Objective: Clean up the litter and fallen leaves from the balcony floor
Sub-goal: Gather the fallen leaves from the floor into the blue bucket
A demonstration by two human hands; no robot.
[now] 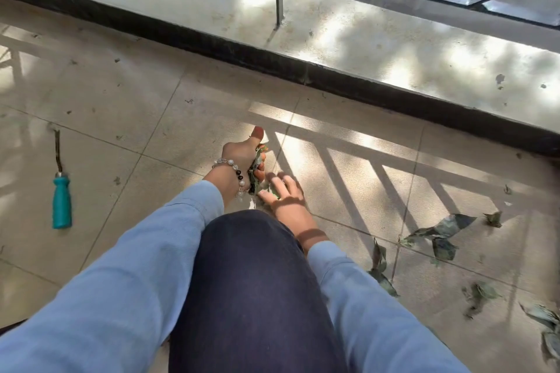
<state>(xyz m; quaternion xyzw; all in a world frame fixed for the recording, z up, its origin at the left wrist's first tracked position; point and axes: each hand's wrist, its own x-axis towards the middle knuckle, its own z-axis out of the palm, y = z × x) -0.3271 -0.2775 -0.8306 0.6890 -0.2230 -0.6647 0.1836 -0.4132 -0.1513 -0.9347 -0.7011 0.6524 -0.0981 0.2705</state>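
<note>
Leaves (257, 165) — inside left fingers (259, 174)

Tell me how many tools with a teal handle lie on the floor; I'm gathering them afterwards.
1: the teal-handled tool lies on the tiles at far left, apart from both hands. Others may lie outside the view.

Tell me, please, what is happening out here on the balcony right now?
A person crouching on the tiled floor is gathering fallen leaves by hand. The left hand grips a bunch of collected leaves, and the right hand reaches in beside it, fingers spread over a leaf on the tile. More loose leaves lie scattered on the floor to the right. A teal-handled tool lies untouched on the floor to the left.
</note>
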